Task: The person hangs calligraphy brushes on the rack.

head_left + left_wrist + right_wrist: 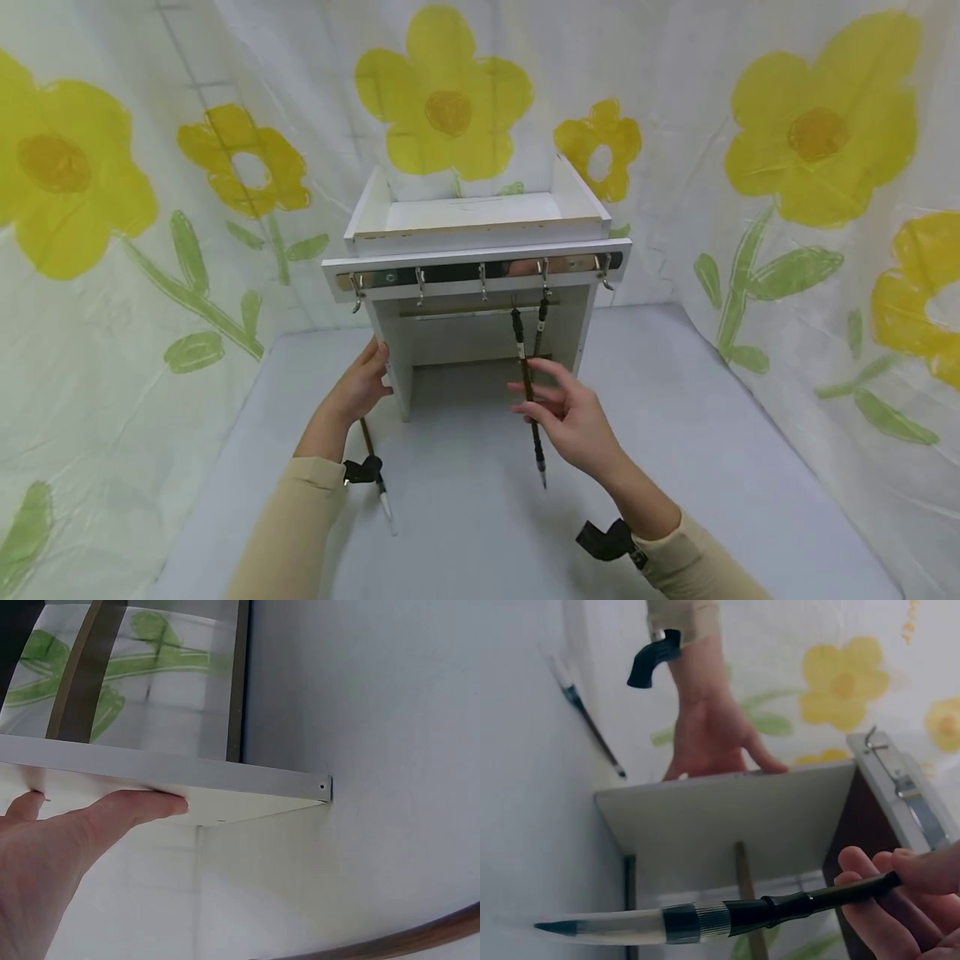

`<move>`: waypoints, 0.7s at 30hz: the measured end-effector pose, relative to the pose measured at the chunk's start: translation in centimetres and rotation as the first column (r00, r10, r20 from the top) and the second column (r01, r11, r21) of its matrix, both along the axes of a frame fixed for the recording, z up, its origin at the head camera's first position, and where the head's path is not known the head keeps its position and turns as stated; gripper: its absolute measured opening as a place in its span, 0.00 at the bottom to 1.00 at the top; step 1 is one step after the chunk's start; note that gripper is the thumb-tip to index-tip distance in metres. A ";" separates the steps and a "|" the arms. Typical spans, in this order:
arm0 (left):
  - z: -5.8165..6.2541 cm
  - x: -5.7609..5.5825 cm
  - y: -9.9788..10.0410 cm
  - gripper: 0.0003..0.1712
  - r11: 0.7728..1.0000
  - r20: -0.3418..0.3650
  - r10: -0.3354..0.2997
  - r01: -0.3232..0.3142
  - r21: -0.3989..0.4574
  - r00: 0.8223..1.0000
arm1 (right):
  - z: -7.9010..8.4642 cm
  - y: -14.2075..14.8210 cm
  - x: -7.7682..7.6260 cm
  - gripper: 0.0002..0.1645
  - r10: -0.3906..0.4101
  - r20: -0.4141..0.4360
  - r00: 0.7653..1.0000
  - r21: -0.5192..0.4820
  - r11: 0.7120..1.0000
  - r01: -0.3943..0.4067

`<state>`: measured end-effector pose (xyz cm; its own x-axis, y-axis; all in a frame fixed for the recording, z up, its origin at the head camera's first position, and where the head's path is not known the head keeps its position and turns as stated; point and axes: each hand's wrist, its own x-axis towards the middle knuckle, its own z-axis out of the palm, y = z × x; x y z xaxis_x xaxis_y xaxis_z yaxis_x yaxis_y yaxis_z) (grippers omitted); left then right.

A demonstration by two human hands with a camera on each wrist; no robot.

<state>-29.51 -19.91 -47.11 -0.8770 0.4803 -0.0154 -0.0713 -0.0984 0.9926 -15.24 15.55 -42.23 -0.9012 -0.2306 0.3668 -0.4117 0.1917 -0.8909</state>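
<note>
A calligraphy brush (519, 329) with a dark handle, black collar and pale, dark-tipped bristles is pinched between the thumb and fingers of my right hand (573, 421). It points bristles down below the hook rail (465, 273) of a white shelf unit (480, 242). Behind it, a second brush (542, 312) hangs from a hook near the right end; its lower part is hidden by the hand. My left hand (360, 387) rests against the outside of the unit's left panel, its thumb extended along the panel in the left wrist view.
Another brush (378, 479) with white bristles lies on the table (450, 533) beside my left forearm. Several metal hooks line the rail's front. A thin wooden bar (465, 312) spans the unit's inside. Flower-patterned sheeting (675, 167) surrounds the table.
</note>
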 end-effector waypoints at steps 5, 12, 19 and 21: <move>-0.1 0.0 0.1 0.39 1.000 -0.001 0.003 -0.003 -0.010 1.000 | 0.1 -0.8 -0.6 0.32 0.016 0.007 1.000 0.049 0.999 -0.016; -0.1 0.1 0.1 0.39 1.000 -0.015 -0.001 0.001 -0.002 1.000 | 0.2 -1.7 -1.4 0.33 0.026 0.063 0.998 0.081 0.996 -0.031; 0.0 -0.1 0.1 0.41 1.000 -0.016 -0.002 0.002 -0.022 1.000 | -0.1 -1.9 -2.4 0.33 0.040 0.093 0.995 0.046 0.998 -0.044; 0.0 -0.1 0.0 0.41 1.000 -0.018 -0.001 0.001 -0.027 1.000 | -0.5 -2.2 -2.9 0.34 0.036 0.093 0.995 0.044 0.998 -0.040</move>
